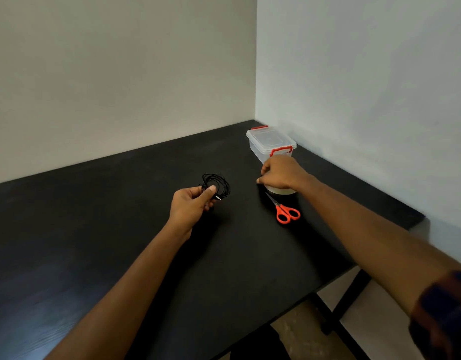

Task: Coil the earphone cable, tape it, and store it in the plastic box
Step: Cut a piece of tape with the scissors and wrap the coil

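While its loops would likely spring apart if let go, we pinch the coiled earphone cable (217,183) in our left hand (191,205), with the thumb pressed over the gathered strands. The coil sits near the middle of the tabletop (120,242); we cannot tell whether it touches the surface. The cable is thin and black, wound in several loose, uneven rounds. A small plug end (218,198) pokes out below the thumb, and no tape binds the coil yet.

At 3 o'clock from the coil, our right hand (278,175) curls over a pale roll of tape (281,190) and grips it, probably to find the free end. The scissors (286,211) lie at 4 o'clock, just beside the roll, with the blades towards it and the orange handles towards us. The clear plastic box (269,142) waits at 1 o'clock by the wall corner with its lid on and its red latches down, so it will need opening.
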`<action>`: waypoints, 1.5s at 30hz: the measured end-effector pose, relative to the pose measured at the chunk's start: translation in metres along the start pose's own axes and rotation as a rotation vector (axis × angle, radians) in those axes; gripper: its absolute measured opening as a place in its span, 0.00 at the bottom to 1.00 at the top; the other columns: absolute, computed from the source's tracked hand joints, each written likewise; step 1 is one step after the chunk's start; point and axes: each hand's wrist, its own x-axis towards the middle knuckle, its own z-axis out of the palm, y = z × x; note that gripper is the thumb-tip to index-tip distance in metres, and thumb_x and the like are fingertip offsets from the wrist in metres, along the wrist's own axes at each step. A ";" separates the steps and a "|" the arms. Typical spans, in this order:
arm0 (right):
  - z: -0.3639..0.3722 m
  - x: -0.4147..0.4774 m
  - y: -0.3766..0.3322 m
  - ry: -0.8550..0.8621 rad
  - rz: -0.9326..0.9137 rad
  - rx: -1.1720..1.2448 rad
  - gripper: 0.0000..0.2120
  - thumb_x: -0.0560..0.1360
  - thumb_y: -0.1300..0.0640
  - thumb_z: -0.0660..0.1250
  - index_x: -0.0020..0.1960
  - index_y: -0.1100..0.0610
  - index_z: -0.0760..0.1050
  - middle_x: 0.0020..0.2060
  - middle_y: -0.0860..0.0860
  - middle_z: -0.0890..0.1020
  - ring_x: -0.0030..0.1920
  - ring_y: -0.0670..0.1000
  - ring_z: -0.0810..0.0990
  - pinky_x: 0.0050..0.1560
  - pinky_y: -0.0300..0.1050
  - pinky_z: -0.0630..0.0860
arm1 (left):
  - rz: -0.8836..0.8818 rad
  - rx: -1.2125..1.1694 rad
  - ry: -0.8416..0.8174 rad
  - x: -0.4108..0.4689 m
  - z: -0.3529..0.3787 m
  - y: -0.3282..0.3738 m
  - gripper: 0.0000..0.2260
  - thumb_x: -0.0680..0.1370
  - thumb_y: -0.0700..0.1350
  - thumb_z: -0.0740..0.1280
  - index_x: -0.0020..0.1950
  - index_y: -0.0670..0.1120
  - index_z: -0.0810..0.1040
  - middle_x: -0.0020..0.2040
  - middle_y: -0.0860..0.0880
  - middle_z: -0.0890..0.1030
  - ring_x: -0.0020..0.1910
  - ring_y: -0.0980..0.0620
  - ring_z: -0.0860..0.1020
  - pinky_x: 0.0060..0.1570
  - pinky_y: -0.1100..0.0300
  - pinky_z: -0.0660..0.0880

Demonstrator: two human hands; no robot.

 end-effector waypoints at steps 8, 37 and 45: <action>-0.009 0.007 -0.014 0.001 0.026 -0.067 0.06 0.73 0.57 0.72 0.47 0.60 0.83 0.40 0.55 0.84 0.45 0.54 0.83 0.49 0.49 0.82 | 0.035 -0.011 -0.010 -0.004 -0.002 0.001 0.12 0.79 0.46 0.71 0.47 0.36 0.83 0.37 0.45 0.82 0.34 0.57 0.78 0.43 0.61 0.78; -0.005 0.018 -0.023 -0.107 -0.112 -0.021 0.03 0.76 0.61 0.72 0.46 0.58 0.85 0.45 0.48 0.86 0.49 0.47 0.83 0.56 0.48 0.80 | 0.040 -0.078 -0.115 -0.008 -0.009 0.000 0.09 0.79 0.43 0.71 0.48 0.37 0.84 0.40 0.43 0.80 0.34 0.56 0.76 0.38 0.66 0.76; 0.016 0.014 -0.010 0.055 -0.116 0.155 0.03 0.76 0.59 0.74 0.44 0.54 0.85 0.42 0.48 0.86 0.42 0.42 0.82 0.49 0.43 0.79 | 0.044 -0.064 -0.128 -0.008 -0.008 0.000 0.09 0.79 0.43 0.71 0.47 0.38 0.84 0.37 0.45 0.80 0.33 0.57 0.75 0.39 0.65 0.76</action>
